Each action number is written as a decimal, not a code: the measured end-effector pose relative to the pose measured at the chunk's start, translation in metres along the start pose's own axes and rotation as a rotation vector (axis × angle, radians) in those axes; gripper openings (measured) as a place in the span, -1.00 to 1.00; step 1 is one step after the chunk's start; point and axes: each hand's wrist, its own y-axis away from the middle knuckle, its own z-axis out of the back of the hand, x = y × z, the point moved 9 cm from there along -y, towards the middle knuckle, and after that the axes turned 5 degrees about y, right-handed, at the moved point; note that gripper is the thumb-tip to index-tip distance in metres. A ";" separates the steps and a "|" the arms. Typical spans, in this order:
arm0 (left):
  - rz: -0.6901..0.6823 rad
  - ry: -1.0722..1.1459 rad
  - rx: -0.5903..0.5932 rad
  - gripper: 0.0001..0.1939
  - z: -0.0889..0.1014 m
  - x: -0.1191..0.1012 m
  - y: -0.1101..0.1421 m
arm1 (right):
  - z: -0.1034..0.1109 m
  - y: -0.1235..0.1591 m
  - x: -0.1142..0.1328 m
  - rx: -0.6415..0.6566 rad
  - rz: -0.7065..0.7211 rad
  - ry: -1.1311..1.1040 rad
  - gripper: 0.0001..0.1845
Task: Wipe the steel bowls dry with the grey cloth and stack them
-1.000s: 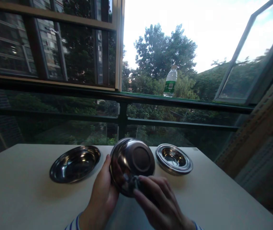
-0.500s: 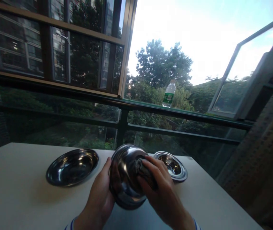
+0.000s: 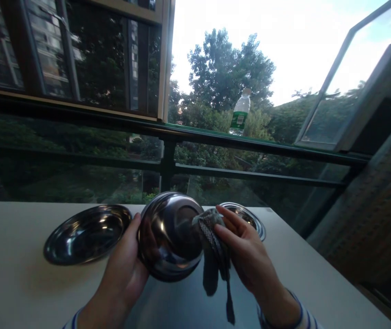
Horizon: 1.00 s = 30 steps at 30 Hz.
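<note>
A shiny metal bowl [image 3: 171,237] is tilted on its side, its rounded underside facing me. My left hand [image 3: 125,260] grips it by the left edge, thumb up along the rim. To its right, my right hand [image 3: 246,251] pinches a dark grey cloth [image 3: 212,246] between thumb and fingers. The cloth hangs down in folds, a thin strip dangling lowest, and its upper part is at the bowl's right side; whether it touches cannot be told. A wide metal basin [image 3: 87,237] lies left of my left hand. Behind my right hand is a smaller metal dish [image 3: 255,224], partly hidden.
Everything stands on a white table [image 3: 20,278]. Beyond its far edge runs a dark green railing [image 3: 212,141], with a plastic bottle [image 3: 239,116] upright on the ledge. An open window pane is at right, beside a patterned curtain [image 3: 363,224].
My right hand has drawn the cloth off the bowl's base to the right, and the cloth now hangs loose. My left hand still holds the bowl. The view has shifted slightly.
</note>
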 end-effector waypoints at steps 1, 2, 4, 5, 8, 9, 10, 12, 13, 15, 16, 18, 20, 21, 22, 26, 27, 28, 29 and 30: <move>-0.002 0.003 -0.004 -0.76 0.002 -0.001 -0.002 | 0.001 -0.001 -0.002 -0.012 -0.045 -0.071 -0.49; 0.001 0.003 -0.006 -0.76 0.003 -0.001 -0.004 | 0.001 -0.002 -0.003 -0.011 -0.075 -0.122 -0.52; 0.012 0.002 0.000 -0.75 0.004 0.000 -0.007 | -0.001 -0.003 -0.002 0.009 -0.092 -0.164 -0.59; 0.015 -0.002 -0.001 -0.75 0.004 0.000 -0.007 | -0.001 -0.002 0.000 0.019 -0.080 -0.151 -0.62; 0.018 -0.005 0.006 -0.74 0.003 0.001 -0.005 | 0.005 0.001 0.014 -0.034 0.059 0.089 -0.73; 0.017 -0.001 0.012 -0.74 0.002 0.002 -0.004 | 0.009 0.004 0.025 -0.085 0.176 0.243 -0.78; 0.017 0.006 0.014 -0.74 0.001 0.003 -0.003 | 0.009 0.011 0.039 -0.134 0.332 0.420 -0.81; 0.024 0.016 0.019 -0.74 -0.002 0.006 0.001 | -0.006 0.032 0.062 -0.179 0.689 0.767 -0.80; 0.032 0.015 0.019 -0.74 -0.002 0.008 0.002 | -0.018 0.044 0.066 -0.159 0.843 0.906 -0.75; 0.056 0.006 0.032 -0.74 -0.004 0.012 0.004 | -0.042 0.059 0.061 -0.064 1.022 1.105 -0.69; 0.066 0.002 0.044 -0.74 -0.004 0.013 0.004 | -0.052 0.063 0.056 -0.018 1.068 1.172 -0.69; 0.078 0.003 0.056 -0.74 -0.004 0.014 0.003 | -0.068 0.070 0.049 0.057 1.138 1.256 -0.71; 0.081 0.009 0.059 -0.74 -0.002 0.013 0.001 | -0.079 0.075 0.047 0.120 1.188 1.288 -0.73; 0.077 0.014 0.052 -0.74 -0.001 0.012 0.001 | -0.083 0.076 0.046 0.154 1.201 1.292 -0.73; 0.072 0.015 0.042 -0.75 0.000 0.011 0.000 | -0.085 0.076 0.045 0.188 1.202 1.295 -0.72; 0.086 -0.053 0.062 -0.76 -0.002 0.015 0.004 | -0.083 0.072 0.041 0.273 1.155 1.352 -0.64; 0.098 -0.082 0.076 -0.76 -0.003 0.017 0.005 | -0.081 0.071 0.041 0.270 1.142 1.367 -0.64; 0.107 -0.107 0.091 -0.75 -0.005 0.019 0.006 | -0.080 0.070 0.041 0.259 1.135 1.375 -0.65; 0.109 -0.126 0.101 -0.76 -0.006 0.020 0.007 | -0.080 0.071 0.042 0.247 1.135 1.375 -0.67; 0.107 -0.138 0.107 -0.76 -0.006 0.020 0.007 | -0.082 0.073 0.044 0.242 1.148 1.369 -0.69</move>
